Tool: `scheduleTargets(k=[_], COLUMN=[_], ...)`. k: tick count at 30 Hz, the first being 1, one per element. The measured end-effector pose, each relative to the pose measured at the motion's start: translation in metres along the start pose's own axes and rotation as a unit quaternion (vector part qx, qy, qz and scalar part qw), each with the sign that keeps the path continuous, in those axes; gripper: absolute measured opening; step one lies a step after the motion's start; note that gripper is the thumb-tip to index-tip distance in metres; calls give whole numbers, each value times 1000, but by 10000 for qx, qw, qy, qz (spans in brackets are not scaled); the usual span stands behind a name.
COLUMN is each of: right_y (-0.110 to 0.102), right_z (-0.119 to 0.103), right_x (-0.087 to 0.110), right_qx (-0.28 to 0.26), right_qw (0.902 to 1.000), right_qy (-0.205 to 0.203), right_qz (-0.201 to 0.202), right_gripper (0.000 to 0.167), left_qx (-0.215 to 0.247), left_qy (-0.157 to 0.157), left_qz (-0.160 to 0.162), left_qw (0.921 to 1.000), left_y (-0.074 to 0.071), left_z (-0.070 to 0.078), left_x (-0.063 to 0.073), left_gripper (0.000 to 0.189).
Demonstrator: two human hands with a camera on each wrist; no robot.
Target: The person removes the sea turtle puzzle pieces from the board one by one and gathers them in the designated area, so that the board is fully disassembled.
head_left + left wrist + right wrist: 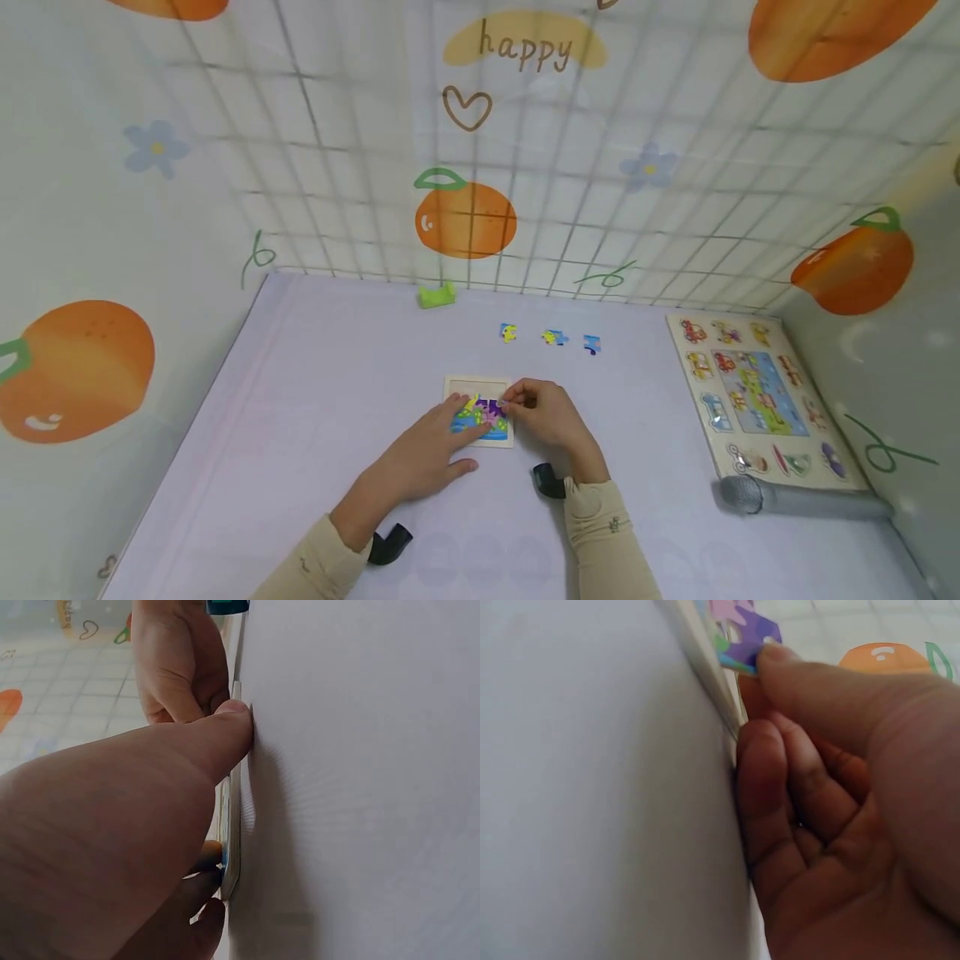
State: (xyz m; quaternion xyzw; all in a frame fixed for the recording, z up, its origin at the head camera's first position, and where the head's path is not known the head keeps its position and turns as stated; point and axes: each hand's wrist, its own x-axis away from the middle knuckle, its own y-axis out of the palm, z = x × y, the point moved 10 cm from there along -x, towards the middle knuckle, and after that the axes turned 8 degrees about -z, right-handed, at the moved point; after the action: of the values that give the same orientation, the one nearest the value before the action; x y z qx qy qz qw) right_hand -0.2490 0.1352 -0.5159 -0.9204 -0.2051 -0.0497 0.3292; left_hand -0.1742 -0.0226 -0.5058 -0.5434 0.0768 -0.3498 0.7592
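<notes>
A small square wooden puzzle tray (480, 388) lies on the table in the head view, its lower part filled with colourful jigsaw pieces (491, 421). My left hand (426, 448) rests across its left side, fingers spread over the picture. At the tray's right edge, my right hand (550, 412) pinches a purple puzzle piece (748, 639) between thumb and forefinger. In the right wrist view that piece is tilted over the tray, its far end out of sight. The left wrist view shows my left thumb (234, 712) by the tray's side edge.
Three loose jigsaw pieces (555, 337) lie behind the tray. A green block-like item (437, 296) stands near the back edge. To the right are a larger picture puzzle board (765, 392) and a grey microphone (810, 500). Black curved pieces (390, 544) sit by both wrists.
</notes>
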Motion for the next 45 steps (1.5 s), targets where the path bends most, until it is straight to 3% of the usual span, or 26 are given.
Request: scheduleTargets(k=[18, 24, 30, 33, 39, 45], right_y=[-11, -34, -62, -74, -99, -115], right_z=[16, 34, 52, 63, 87, 100], right_x=[-2, 4, 13, 17, 32, 42], right_qx=[-573, -677, -403, -374, -442, -489], right_qw=[9977, 9931, 9878, 9833, 9648, 9510], right_qy=[175, 614, 849, 1012, 1648, 1775], right_qz=[313, 741, 1238, 1464, 2003, 2486], right_gripper=[6, 9, 16, 19, 24, 24], left_qx=[-282, -284, -238, -196, -154, -146], left_qy=[-163, -143, -129, -114, -64, -64], left_qz=[-14, 43, 130, 160, 194, 134], left_qw=[9995, 9995, 9995, 9996, 9997, 9998], left_y=[5, 3, 2, 1, 1, 1], left_z=[-2, 0, 2, 2, 1, 2], left_x=[-3, -2, -1, 0, 0, 0], left_gripper=[60, 59, 59, 59, 60, 61])
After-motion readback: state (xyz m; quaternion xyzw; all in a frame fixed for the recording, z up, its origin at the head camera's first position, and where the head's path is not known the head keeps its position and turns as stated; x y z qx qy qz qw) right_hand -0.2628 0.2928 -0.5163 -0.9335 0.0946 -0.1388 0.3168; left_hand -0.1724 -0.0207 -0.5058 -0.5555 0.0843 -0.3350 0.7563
